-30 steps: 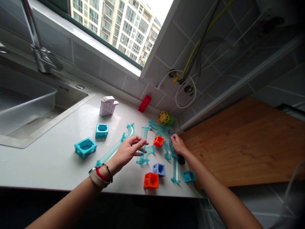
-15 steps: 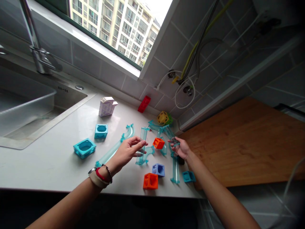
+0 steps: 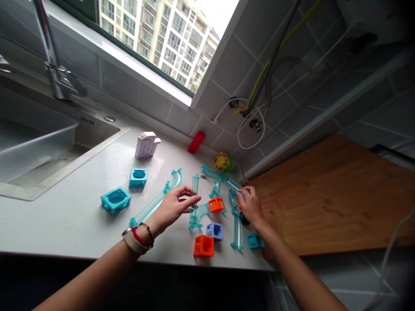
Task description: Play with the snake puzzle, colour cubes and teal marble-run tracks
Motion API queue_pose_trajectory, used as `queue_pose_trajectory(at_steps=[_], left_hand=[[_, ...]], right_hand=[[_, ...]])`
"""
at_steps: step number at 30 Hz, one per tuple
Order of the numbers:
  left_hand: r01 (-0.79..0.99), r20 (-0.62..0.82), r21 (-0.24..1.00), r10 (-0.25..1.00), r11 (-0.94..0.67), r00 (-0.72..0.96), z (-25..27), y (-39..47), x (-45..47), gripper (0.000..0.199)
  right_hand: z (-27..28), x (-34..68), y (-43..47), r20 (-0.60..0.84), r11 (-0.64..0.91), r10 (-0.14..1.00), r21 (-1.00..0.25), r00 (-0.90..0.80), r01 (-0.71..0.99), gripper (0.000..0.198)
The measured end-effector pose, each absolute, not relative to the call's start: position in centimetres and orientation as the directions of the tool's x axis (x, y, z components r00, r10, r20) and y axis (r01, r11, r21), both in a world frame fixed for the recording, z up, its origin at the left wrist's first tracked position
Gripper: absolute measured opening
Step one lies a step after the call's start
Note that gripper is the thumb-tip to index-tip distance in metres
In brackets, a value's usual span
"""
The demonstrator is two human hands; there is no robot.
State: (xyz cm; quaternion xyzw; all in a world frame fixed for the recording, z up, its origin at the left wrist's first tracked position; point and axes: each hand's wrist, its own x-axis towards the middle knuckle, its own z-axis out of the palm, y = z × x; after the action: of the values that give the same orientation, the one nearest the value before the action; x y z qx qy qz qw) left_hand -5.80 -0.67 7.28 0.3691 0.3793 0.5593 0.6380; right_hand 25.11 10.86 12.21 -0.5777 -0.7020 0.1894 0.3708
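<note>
My left hand is closed around a straight, clear teal track piece, thumb and fingers on either side of it. My right hand, back upward, has its fingertips closed on the near end of another clear teal track piece. Between the hands sits an orange cube frame, with a curved clear track piece beside it. Nearer the counter edge are a lilac cube and a larger orange cube. A straight track piece lies below my right hand.
A long track with a curved end lies left of my left hand. Two teal blocks and a small carton stand farther left, near the sink. A red block and yellow-green ball are by the wall. A wooden board is right.
My right hand has turned from palm showing to back upward, and its track piece has shifted. The middle orange cube sits slightly nearer and turned. My left hand has barely moved.
</note>
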Motion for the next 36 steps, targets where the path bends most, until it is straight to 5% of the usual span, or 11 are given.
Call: queue_pose_trajectory(at_steps=[7, 10, 13, 19, 36], left_hand=[[-0.501, -0.070, 0.860, 0.994, 0.102, 0.083, 7.9, -1.0, -5.8, 0.047], [-0.536, -0.043, 0.839, 0.994, 0.088, 0.096, 8.2, -1.5, -5.4, 0.045], [-0.555, -0.022, 0.828, 0.993, 0.082, 0.114, 8.9, -2.2, -5.0, 0.043], [-0.563, -0.015, 0.824, 0.997, 0.053, 0.073, 10.4, -3.5, -4.5, 0.045], [-0.441, 0.103, 0.894, 0.994, -0.082, 0.022, 9.9, -3.4, -4.7, 0.036]], right_hand=[[12.9, 21.4, 5.7, 0.229, 0.174, 0.972, -0.854, 0.054, 0.490, 0.043], [12.8, 18.0, 1.4, 0.052, 0.045, 0.993, -0.997, 0.104, 0.064, 0.030], [12.5, 15.0, -1.9, -0.007, 0.006, 0.993, -0.994, 0.117, -0.110, 0.027], [11.3, 12.4, -4.1, 0.037, 0.071, 0.972, -0.988, 0.233, -0.140, 0.034], [10.2, 10.8, -4.9, 0.086, 0.091, 0.979, -0.996, 0.184, -0.018, 0.030]])
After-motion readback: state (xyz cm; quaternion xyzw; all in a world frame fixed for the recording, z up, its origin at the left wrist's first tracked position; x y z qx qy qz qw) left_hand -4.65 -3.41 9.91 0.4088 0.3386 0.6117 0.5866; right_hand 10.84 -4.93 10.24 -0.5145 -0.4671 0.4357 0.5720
